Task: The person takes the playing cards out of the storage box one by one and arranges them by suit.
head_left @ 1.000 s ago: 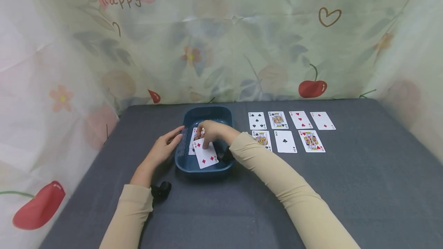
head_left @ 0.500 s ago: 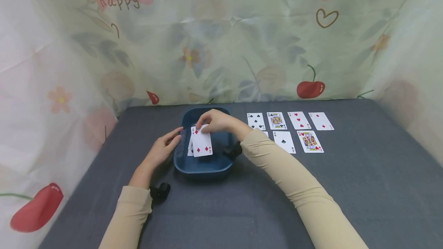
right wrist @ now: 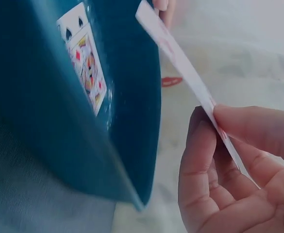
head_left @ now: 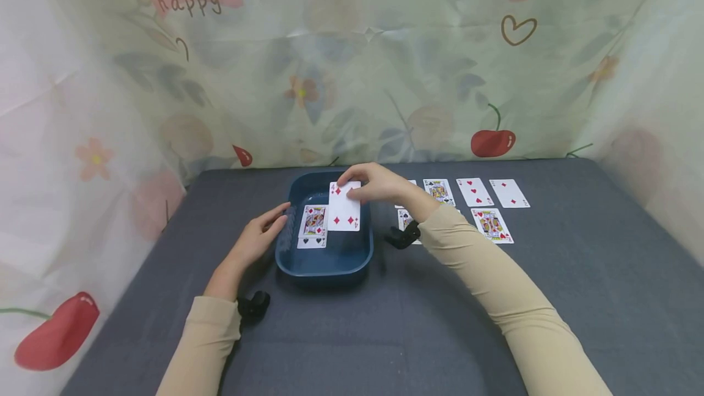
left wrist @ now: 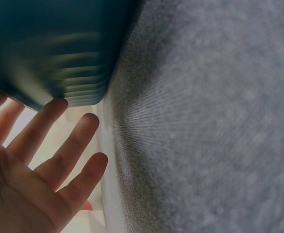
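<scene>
Tray [head_left: 345,255] sat on surface [head_left: 341,335], overlapping cards [head_left: 313,225] inside. Left hand [head_left: 255,234] was at its left side; right hand [head_left: 379,185] held single card [head_left: 344,209] at its right. Card rows [head_left: 475,192] lay right, curtain [head_left: 352,60] behind.

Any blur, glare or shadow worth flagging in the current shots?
Head view: held card readable, soft shadow below the blue tray; left wrist: tablecloth blurred towards the right, pale streaks on the tray; right wrist: the tray's nearest wall looks soft, backdrop washed out at upper right.
</scene>
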A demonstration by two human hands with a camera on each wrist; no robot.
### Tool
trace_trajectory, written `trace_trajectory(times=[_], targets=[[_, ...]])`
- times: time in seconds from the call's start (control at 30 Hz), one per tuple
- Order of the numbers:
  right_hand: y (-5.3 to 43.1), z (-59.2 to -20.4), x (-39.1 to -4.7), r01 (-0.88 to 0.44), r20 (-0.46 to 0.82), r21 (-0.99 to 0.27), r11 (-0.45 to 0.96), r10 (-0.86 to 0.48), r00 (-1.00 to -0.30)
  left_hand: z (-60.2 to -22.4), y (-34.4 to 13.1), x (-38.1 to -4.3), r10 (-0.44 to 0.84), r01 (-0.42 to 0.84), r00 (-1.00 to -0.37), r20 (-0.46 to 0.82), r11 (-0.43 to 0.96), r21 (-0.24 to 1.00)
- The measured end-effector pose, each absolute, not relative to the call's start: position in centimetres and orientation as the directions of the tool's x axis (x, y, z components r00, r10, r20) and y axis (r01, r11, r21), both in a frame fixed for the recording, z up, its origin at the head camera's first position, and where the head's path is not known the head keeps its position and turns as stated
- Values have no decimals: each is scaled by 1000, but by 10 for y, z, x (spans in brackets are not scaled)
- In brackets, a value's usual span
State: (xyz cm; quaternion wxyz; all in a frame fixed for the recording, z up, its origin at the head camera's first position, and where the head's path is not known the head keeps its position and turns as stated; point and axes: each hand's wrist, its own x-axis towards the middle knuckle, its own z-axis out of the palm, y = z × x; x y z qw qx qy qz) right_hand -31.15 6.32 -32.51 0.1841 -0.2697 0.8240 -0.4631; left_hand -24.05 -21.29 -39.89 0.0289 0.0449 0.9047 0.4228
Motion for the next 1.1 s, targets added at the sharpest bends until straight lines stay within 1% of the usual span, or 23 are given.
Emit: trace_trajectory(times=[0.23, 0.37, 0.67, 0.93, 1.1], targets=[[93, -324, -308, -241, -62, -860, 451, -560, -826, -397, -214, -241, 111, 54, -994, -23, 642, 765], [107, -324, -308, -252, -47, -851, 461, -544, -837, -396, -215, -241, 116, 45, -992, -40, 645, 763], [132, -320, -302, -263, -10, -845, 465, -505, -863, -394, -215, -242, 126, 55, -991, -36, 650, 758], [158, -328, -300, -218, -42, -834, 508, -451, -892, -395, -214, -242, 126, 56, -991, -35, 650, 758], [176, -330, -293, -209, -31, -838, 505, -426, -904, -396, -215, -241, 129, 56, -991, -36, 646, 761]])
